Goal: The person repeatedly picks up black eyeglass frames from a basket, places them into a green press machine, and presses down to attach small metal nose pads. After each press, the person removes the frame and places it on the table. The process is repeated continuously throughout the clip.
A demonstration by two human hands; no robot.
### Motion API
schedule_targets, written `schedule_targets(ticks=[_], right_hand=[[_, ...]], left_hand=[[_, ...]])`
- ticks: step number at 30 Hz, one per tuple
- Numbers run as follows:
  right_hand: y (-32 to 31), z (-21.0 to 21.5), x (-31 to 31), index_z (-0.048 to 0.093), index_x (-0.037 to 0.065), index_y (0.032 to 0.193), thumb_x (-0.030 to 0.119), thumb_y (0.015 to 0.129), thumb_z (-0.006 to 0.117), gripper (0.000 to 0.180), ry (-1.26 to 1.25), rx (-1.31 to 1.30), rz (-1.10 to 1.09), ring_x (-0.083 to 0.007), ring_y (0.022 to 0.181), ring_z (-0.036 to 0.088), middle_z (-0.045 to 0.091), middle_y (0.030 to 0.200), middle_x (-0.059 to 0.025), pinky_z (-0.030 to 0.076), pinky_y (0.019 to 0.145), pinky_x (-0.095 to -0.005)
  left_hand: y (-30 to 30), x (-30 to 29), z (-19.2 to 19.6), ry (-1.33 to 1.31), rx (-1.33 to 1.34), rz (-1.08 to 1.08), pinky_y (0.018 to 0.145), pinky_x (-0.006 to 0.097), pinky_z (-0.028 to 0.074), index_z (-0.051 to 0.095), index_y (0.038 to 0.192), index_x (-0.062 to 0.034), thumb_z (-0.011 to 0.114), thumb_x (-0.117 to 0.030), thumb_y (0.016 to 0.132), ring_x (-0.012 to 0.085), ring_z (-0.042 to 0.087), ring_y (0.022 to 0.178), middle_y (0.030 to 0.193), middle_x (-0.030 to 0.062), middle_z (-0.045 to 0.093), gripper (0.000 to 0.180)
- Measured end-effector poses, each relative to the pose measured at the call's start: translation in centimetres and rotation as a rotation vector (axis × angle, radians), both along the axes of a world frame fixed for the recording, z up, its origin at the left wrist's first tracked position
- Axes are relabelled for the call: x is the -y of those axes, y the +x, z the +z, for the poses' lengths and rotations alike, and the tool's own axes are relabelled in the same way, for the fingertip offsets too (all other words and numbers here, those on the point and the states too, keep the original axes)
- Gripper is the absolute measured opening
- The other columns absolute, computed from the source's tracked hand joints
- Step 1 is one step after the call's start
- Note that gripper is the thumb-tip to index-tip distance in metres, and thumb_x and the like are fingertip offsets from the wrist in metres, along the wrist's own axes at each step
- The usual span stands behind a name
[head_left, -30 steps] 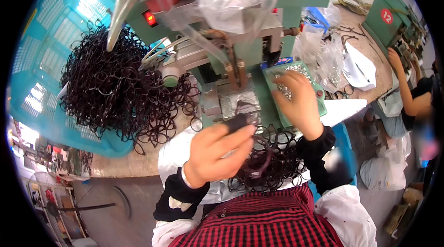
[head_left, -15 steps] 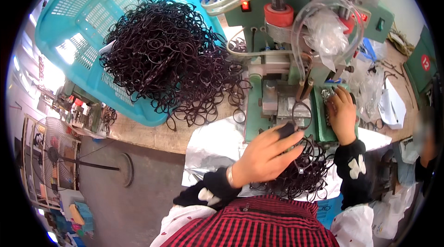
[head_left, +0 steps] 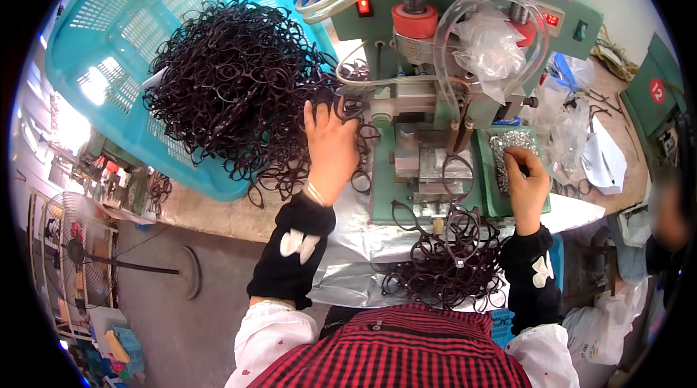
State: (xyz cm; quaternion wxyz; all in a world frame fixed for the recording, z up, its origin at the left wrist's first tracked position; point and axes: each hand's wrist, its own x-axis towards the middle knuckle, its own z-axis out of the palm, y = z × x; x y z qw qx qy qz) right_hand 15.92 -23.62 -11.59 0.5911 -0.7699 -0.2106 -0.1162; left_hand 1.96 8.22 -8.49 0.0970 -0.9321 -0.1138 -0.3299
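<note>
My left hand reaches to the right edge of a big pile of dark eyeglass frames. Its fingers are stretched out and apart among the frames; their tips are partly hidden. My right hand is at a green tray heaped with small silvery metal pieces. Thumb and fingertips are pinched together over the heap; what lies between them is too small to make out. One dark eyeglass frame hangs at the green press machine, between my hands. More frames lie heaped in front of it.
A turquoise basket holds part of the big pile. Above the work spot are the press's red-collared columns and clear hoses. Silver foil covers the table's front edge. Plastic bags and white paper lie right.
My left hand has left the eyeglass frame at the press and moved up and left to the big pile. My right hand has shifted slightly, its fingers now drawn together at the metal pieces.
</note>
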Motion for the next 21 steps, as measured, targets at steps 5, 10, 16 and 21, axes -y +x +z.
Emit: schedule_targets(ticks=[5,10,16,21], right_hand=[[-2.0,-1.6,5.0,0.071,-0.003,0.102,0.0,0.088,0.07,0.015,-0.065,-0.03,-0.165,-0.0154,0.087,0.065,0.071,0.093,-0.0083,0.05,0.082,-0.0279],[-4.3,-1.3,8.4,0.07,-0.004,0.098,-0.003,0.085,0.069,0.013,-0.08,-0.004,-0.208,-0.0153,0.088,0.065,0.071,0.092,-0.0077,0.049,0.082,-0.0277],[-4.6,6.7,-0.1,0.072,0.0,0.092,-0.003,0.081,0.068,0.012,-0.001,0.081,0.198,-0.0223,0.087,0.067,0.071,0.092,-0.0113,0.05,0.081,-0.0308],[-4.3,5.3,-5.0,0.064,0.0,0.107,0.0,0.081,0.071,0.027,0.242,-0.077,0.273,-0.0134,0.092,0.065,0.069,0.096,-0.0042,0.049,0.085,-0.0276]], left_hand=[[-1.4,-2.6,-5.5,-0.188,-0.038,-0.058,0.1,0.048,0.045,0.072,0.091,-0.0056,0.073,-0.007,0.074,0.0378,0.055,0.114,0.134,0.0149,0.059,0.017],[-7.2,-0.9,-4.0,-0.408,-0.065,-0.152,0.091,0.043,0.05,0.073,0.094,-0.001,0.072,-0.005,0.081,0.0349,0.063,0.105,0.127,0.0143,0.067,0.013],[-6.2,1.0,-2.2,-0.946,0.429,-0.086,0.068,0.023,0.045,0.071,0.101,0.0001,0.064,-0.013,0.099,0.0084,0.057,0.075,0.088,0.0013,0.065,0.015],[-6.9,3.4,-5.1,-1.354,0.495,-0.126,0.068,0.021,0.045,0.065,0.121,-0.0023,0.056,-0.018,0.105,0.0064,0.056,0.076,0.097,-0.0002,0.062,0.024]])
